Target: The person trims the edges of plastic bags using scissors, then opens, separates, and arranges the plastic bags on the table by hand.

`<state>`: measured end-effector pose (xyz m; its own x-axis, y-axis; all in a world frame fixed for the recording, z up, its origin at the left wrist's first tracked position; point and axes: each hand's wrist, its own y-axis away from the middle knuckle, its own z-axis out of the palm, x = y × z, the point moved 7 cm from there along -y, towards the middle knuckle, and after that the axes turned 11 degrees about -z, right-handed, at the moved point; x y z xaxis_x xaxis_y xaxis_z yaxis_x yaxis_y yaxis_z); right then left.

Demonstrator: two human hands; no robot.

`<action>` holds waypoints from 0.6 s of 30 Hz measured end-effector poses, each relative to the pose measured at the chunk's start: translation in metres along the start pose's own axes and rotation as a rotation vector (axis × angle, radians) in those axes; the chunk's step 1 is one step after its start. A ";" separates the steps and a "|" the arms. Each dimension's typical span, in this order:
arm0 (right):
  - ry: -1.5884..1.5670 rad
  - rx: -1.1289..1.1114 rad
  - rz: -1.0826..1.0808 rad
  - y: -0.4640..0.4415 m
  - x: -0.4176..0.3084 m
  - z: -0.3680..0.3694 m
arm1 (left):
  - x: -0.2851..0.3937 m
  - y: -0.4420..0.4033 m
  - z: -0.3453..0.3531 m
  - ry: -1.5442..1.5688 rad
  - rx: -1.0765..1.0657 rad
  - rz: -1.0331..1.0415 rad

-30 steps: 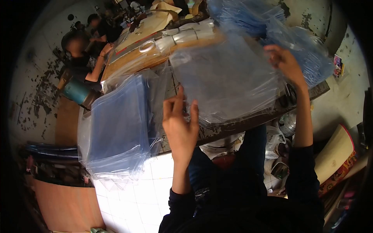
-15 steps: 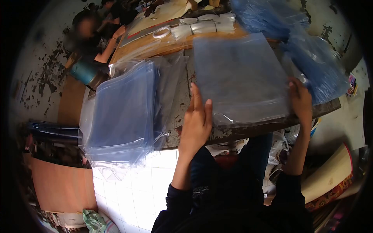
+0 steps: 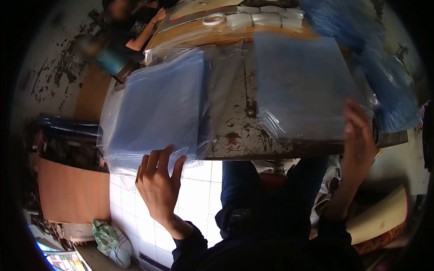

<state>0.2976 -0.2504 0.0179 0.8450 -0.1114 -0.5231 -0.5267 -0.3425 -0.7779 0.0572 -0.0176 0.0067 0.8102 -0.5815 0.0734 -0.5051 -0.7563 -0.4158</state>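
My left hand is at the near edge of the left stack of clear bluish plastic sheets. Its fingers are bent and apart, with the tips over the overhanging edge; whether they press on it I cannot tell. My right hand, a little blurred, stands by the near right corner of a second stack of plastic sheets. Its fingers are stretched out and nothing shows in them. This right stack lies flat near the worn table's front edge.
A heap of blue plastic covers the table's right side. Farther back are bundled clear strips and a roll of tape. Another person's arm is at the far left. A curved brown board stands low on the left.
My left hand has left the right stack and moved left and down to the left stack's near edge. My right hand has shifted slightly down. The view has turned a little left.
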 end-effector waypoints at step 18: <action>-1.437 -0.456 0.642 0.043 -0.040 0.153 | 0.015 0.070 -0.013 0.431 0.310 -0.093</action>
<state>0.2268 -0.1182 -0.0479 -0.4007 0.4830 -0.7786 -0.4473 -0.8447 -0.2938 0.0301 -0.0829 -0.0096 0.6188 -0.6357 0.4615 -0.2725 -0.7247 -0.6329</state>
